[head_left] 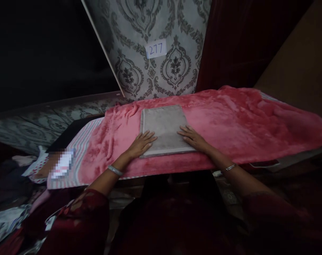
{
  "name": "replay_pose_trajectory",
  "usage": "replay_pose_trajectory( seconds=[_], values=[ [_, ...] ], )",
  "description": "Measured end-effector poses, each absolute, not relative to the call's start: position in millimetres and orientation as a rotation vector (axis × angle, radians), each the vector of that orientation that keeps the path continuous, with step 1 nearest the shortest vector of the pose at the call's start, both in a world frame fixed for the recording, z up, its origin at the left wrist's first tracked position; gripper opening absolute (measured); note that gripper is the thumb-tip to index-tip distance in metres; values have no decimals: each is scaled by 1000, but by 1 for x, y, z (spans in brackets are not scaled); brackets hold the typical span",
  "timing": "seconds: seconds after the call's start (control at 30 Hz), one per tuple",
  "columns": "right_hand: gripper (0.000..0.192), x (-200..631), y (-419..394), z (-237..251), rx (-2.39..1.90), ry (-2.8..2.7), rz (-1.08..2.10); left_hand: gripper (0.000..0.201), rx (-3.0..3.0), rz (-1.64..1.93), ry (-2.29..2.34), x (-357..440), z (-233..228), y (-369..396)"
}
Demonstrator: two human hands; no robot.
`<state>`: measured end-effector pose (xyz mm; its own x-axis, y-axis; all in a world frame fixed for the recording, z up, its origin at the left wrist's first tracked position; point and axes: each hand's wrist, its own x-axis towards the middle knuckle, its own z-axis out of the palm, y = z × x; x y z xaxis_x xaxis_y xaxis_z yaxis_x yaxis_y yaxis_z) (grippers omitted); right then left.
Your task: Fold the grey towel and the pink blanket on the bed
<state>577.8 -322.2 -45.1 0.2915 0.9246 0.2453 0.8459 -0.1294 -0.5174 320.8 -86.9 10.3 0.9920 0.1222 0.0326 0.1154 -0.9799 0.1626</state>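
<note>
1. A grey folded cloth lies flat on a pink blanket, in front of the person, its near edge close to the blanket's near edge.
2. The left hand rests palm down on the cloth's left edge, near the closer corner, fingers stretched out over the top and clamped on nothing.
3. The right hand lies palm down at the cloth's right edge, fingertips on top, also without a grip.
4. The two hands are apart, with the middle of the cloth bare between them.
5. A bracelet circles the left wrist; a thin bangle is on the right.
6. Striped fabric shows past the blanket's left end, and clothes are heaped at the lower left.
7. Behind, a paper reading "277" is on patterned wallpaper.
</note>
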Motion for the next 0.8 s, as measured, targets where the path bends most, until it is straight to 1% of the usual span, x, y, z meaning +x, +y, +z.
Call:
replay_pose_trajectory(
  seconds=[0.13, 0.3, 0.53, 0.7, 0.8],
  values=[
    [54, 582, -344, -49, -1929, -1401, 188, 52, 2930, 129, 222, 281, 7, -79],
    [58, 583, -364, -50, -1907, -1482, 121, 71, 3014, 111, 182, 261, 5, -73],
    [66, 577, -369, -49, -1963, -1721, -75, 64, 3239, 225, -96, 270, -4, -66],
    [81, 575, -372, -40, -1934, -1911, -216, 59, 3304, 378, -275, 269, -12, -56],
    [87, 570, -371, -31, -1923, -1986, -236, 62, 3298, 416, -295, 267, -12, -56]
  ],
)
